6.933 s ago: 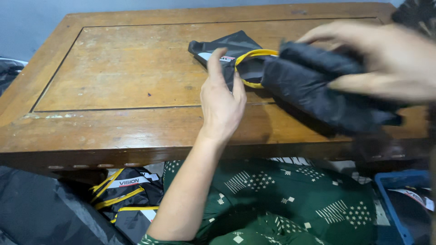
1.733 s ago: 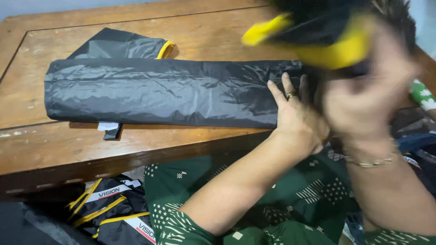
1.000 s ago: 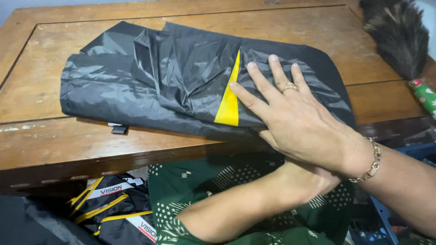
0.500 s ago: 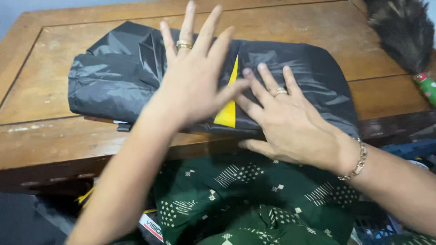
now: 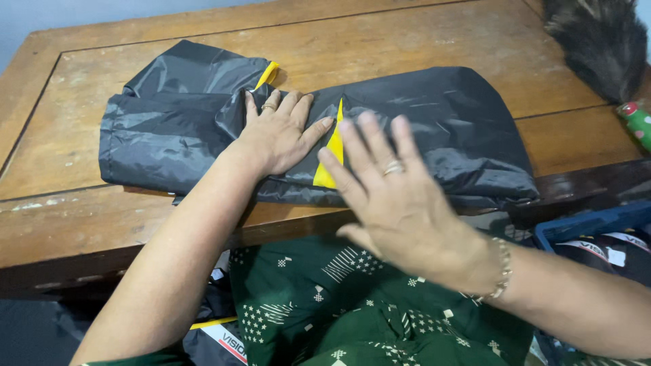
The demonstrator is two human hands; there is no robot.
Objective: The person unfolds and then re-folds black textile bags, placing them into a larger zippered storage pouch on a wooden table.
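the desk (image 5: 420, 41) is wooden, and the black garment (image 5: 420, 129) lies folded across its near half, its lower fold at the front edge. it looks thin, soft and slick to me, light, likely to slide and spring open; i'd judge flat palms or a pinch at the folded edges the best hold. my left hand (image 5: 278, 135) presses flat on it, fingers spread, clasping nothing. my right hand (image 5: 397, 203) hovers open just above the yellow strip (image 5: 331, 152).

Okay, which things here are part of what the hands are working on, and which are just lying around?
In hand:
black garment with yellow trim, pressed flat by the left hand
right hand, held open over its near edge
wooden table under it

Lying about:
dark feather duster
blue crate
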